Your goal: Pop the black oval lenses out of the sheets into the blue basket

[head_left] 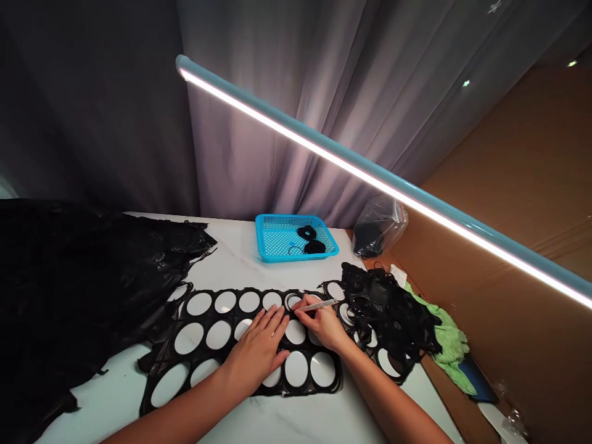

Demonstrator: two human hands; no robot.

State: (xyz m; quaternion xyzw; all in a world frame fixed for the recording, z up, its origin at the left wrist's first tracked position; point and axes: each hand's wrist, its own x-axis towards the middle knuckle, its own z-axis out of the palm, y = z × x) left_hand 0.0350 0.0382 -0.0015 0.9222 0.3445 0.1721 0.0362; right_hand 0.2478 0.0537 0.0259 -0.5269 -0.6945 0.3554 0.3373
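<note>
A black rubber-like sheet with rows of round holes lies flat on the white table, and the white surface shows through the holes. My left hand rests on it, palm down with fingers stretched out. Just to the right, my right hand pinches a slim, light-coloured pen-like tool. The tool's tip is at a hole in the top row, where a thin black ring shows; whether the tip touches the ring I cannot tell.
Behind stands a blue plastic basket with several black rings and discs. Black sheets are heaped at left, black scraps at right beside a green cloth. A clear bag stands at the back. A lit tube lamp crosses above.
</note>
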